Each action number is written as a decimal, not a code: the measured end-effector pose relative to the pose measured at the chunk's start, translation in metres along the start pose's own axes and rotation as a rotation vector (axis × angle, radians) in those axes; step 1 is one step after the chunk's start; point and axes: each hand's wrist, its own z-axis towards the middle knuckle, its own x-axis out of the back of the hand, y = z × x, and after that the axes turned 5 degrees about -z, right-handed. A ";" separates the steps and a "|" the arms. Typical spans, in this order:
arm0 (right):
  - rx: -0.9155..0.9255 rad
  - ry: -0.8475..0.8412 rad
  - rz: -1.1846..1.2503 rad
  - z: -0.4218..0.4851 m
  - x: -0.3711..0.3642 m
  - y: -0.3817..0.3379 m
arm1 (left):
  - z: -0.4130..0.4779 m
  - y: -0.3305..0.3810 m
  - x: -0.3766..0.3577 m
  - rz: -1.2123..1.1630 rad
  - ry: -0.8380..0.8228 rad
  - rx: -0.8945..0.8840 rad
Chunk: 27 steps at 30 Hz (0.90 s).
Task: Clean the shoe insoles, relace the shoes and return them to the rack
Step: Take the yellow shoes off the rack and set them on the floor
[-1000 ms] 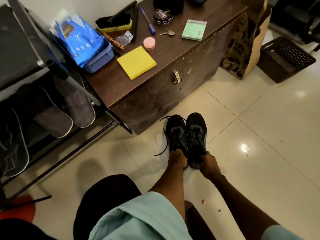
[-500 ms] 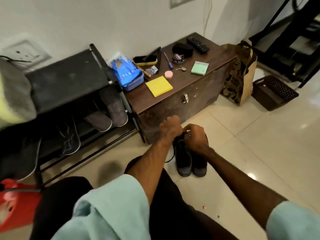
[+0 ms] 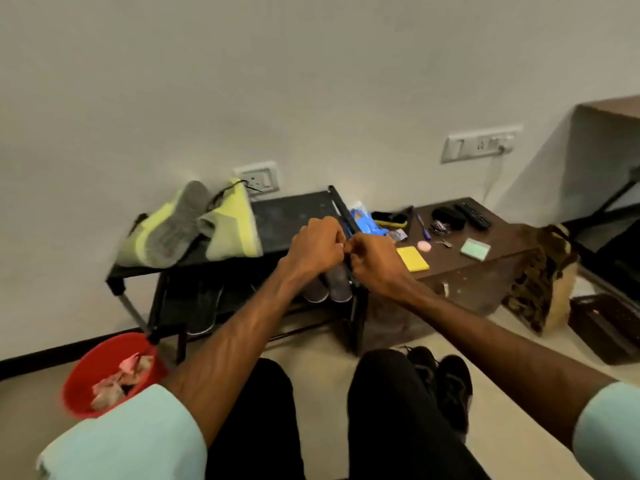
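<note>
The pair of black shoes [image 3: 446, 386] stands on the floor tiles, just right of my right knee and partly hidden by it. Both hands are raised in front of the black shoe rack [image 3: 291, 216]. My left hand [image 3: 317, 245] and my right hand [image 3: 374, 263] are curled and meet knuckle to knuckle; nothing shows between the fingers. Two grey insoles [image 3: 327, 289] lean on the rack's lower shelf, just below my hands. A yellow-and-grey pair of shoes [image 3: 187, 230] lies on the rack's top shelf.
A red bucket [image 3: 100, 368] with crumpled wipes stands at the rack's left foot. The brown cabinet [image 3: 485, 268] to the right carries a yellow sponge [image 3: 412, 258], a brush [image 3: 389, 220], a blue pack [image 3: 367, 220] and small items. A paper bag [image 3: 540, 282] and a black crate [image 3: 606, 327] stand beyond it.
Both hands have let go of the black shoes and risen to rack height, curled together. My view has swung up and left, so the shoes now lie low beside my knee.
</note>
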 end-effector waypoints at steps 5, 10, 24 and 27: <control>0.106 -0.009 0.074 0.019 -0.033 -0.063 | -0.024 -0.057 0.051 -0.011 0.125 0.055; 0.163 -0.028 0.127 0.028 -0.084 -0.114 | -0.046 -0.117 0.081 0.012 0.303 0.100; 0.329 -0.207 -0.576 0.080 -0.149 -0.192 | -0.046 -0.241 0.122 0.313 0.376 0.418; 0.315 -0.214 -0.722 0.087 -0.157 -0.192 | -0.043 -0.261 0.127 0.085 0.368 0.562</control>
